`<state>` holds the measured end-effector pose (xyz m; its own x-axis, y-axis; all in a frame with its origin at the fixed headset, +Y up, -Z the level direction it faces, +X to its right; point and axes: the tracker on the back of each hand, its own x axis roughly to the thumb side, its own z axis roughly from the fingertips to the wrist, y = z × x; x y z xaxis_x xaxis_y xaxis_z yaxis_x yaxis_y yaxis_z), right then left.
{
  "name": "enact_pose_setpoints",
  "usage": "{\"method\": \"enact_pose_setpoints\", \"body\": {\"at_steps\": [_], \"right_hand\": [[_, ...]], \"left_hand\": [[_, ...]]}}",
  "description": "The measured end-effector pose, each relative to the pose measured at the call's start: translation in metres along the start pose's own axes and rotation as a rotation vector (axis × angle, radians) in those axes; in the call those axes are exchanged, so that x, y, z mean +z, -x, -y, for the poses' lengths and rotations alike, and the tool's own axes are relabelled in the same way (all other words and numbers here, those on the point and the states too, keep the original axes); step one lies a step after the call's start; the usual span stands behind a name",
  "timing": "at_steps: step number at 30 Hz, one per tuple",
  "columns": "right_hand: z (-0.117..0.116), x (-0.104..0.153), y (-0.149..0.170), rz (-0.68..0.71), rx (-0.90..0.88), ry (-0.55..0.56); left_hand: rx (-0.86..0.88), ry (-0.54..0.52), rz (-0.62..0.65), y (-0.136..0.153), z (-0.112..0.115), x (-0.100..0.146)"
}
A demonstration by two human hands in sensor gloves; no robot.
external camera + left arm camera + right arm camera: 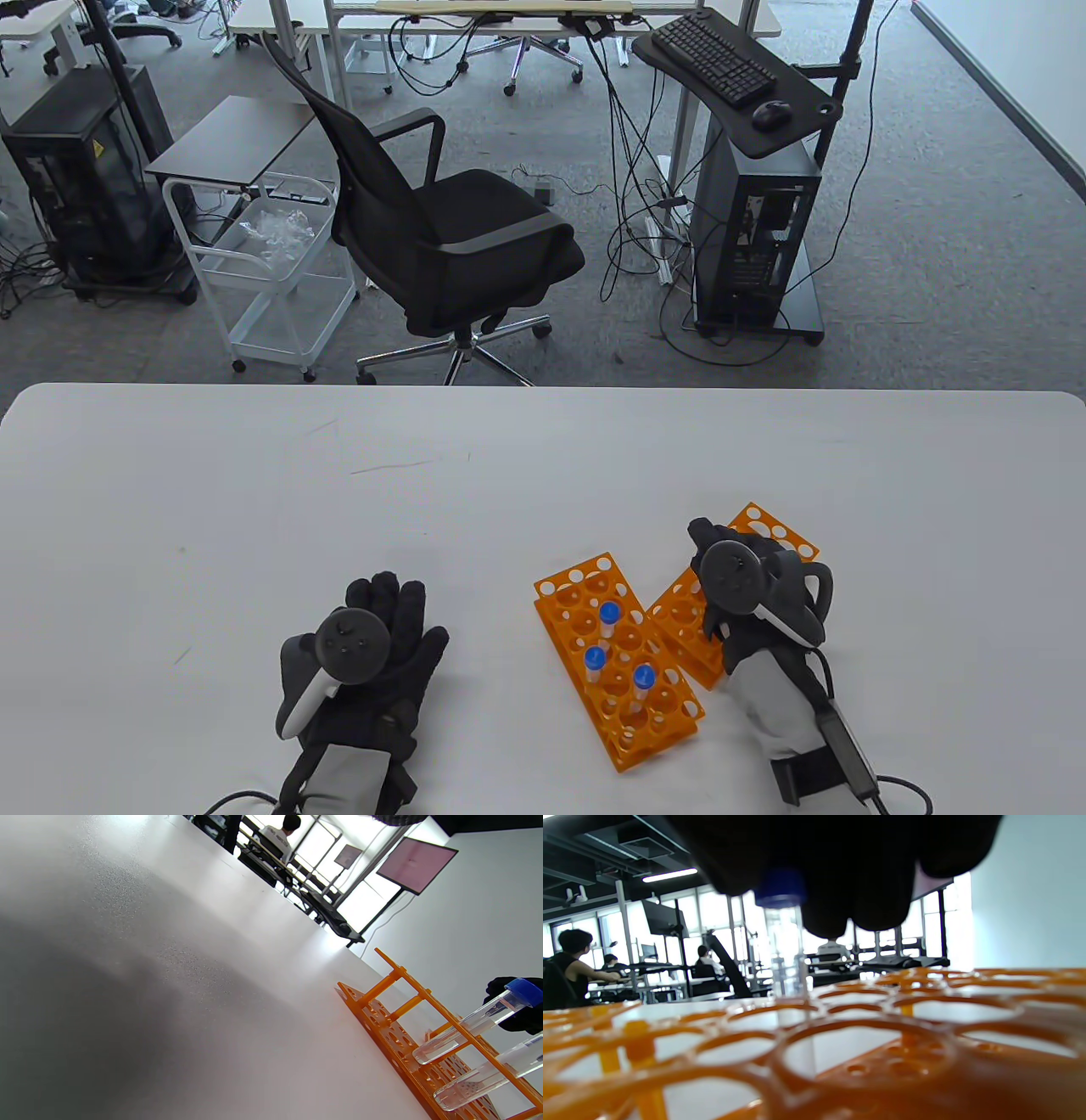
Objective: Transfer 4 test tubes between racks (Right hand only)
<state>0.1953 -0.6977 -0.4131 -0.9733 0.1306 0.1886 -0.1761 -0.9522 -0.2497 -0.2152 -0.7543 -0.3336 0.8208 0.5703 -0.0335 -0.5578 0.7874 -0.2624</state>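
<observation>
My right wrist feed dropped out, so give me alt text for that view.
The right hand's dark gloved fingers hold a clear, blue-capped test tube upright by its cap, its lower end at a hole of the orange plastic rack. The rack's round holes fill the blurred foreground, with a bright office behind.

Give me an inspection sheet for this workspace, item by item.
Surface: white table, faint scuff marks.
Job's things: two orange plastic test-tube racks; left rack holds three blue-capped clear tubes; right rack lies partly under the right hand. A fourth blue-capped tube stands at that rack under the right fingers; contact blurred.
Clutter: nothing seen on the table.
Grippers: left gloved hand rests flat on the table, fingers spread; right gloved hand over the right rack.
Cables: black glove lead off the right wrist; floor cables beyond.
Surroundings: black office chair, white cart, computer tower.
</observation>
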Motion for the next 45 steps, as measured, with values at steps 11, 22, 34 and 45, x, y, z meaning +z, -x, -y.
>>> {"method": "enact_pose_setpoints", "body": {"at_steps": [11,22,34,45], "right_hand": [[0.0,0.0,0.0,-0.001,-0.017,0.042],[0.006,0.0,0.003,-0.004,-0.082,0.084],[0.03,0.006,0.008,-0.011,-0.169,0.161],[0.053,0.013,0.0,0.023,-0.217,0.183]], "left_hand": [[0.01,0.01,-0.015,0.003,0.001,-0.002],[0.017,0.007,-0.018,0.003,0.0,-0.002],[0.018,0.001,-0.012,0.003,0.0,-0.002],[0.019,-0.007,-0.003,0.003,-0.001,-0.001]]}}
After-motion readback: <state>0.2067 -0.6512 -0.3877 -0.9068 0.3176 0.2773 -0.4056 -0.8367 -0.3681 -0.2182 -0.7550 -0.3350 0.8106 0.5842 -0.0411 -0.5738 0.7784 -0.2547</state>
